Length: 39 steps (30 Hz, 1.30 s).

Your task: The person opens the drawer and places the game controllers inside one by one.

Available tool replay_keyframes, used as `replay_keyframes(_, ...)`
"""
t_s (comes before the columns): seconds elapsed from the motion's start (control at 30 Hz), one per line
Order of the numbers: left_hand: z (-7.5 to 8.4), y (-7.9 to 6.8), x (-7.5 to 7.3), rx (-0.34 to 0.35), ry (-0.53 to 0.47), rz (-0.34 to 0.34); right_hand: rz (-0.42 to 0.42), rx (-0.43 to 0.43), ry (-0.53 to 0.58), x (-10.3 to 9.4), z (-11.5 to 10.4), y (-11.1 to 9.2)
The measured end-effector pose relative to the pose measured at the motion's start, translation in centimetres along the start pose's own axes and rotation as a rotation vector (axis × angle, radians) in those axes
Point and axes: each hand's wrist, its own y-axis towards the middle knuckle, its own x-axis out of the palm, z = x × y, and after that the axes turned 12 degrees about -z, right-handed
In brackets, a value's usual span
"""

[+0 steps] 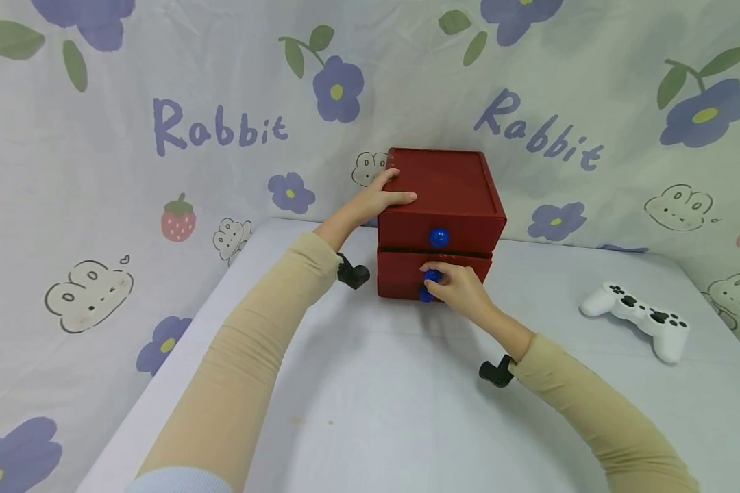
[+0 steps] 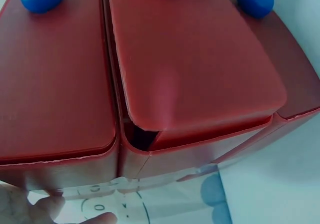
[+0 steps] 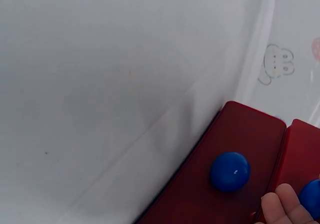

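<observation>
The middle blue knob [image 1: 432,275] is pinched by right fingers [image 1: 445,266]; if pressed too softly by spread left fingers [image 1: 385,181], the red drawer box [image 1: 447,179] may be tipped.

Resting the left hand [image 1: 377,198] on the top left edge of a red, box-shaped drawer cabinet [image 1: 447,181] with 3 round blue knobs [image 1: 439,237]; pinching the middle knob [image 1: 432,275] with the right hand [image 1: 460,287]. Wearing beige sleeves [image 1: 255,335] and 2 black wrist devices [image 1: 354,274]. Reaching over a white table [image 1: 376,411], with a white, black-buttoned game controller [image 1: 644,314] well apart on the right. Facing a white cloth [image 1: 222,61] with purple flowers [image 1: 338,89].
</observation>
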Motion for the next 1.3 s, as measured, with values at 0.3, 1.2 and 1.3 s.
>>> replay_keyframes(0.3,0.2,-0.2,-0.1,0.0,0.01,0.005,0.037,-0.019,0.016,0.2,0.7,0.8)
replay_keyframes(1.2,0.1,-0.2,0.1,-0.022,0.027,0.016,-0.127,-0.081,0.137,-0.6,1.8,-1.1)
replay_keyframes(1.3,0.2,-0.2,0.1,-0.023,0.015,0.014,-0.156,-0.089,0.139,-0.4,1.6,-1.6)
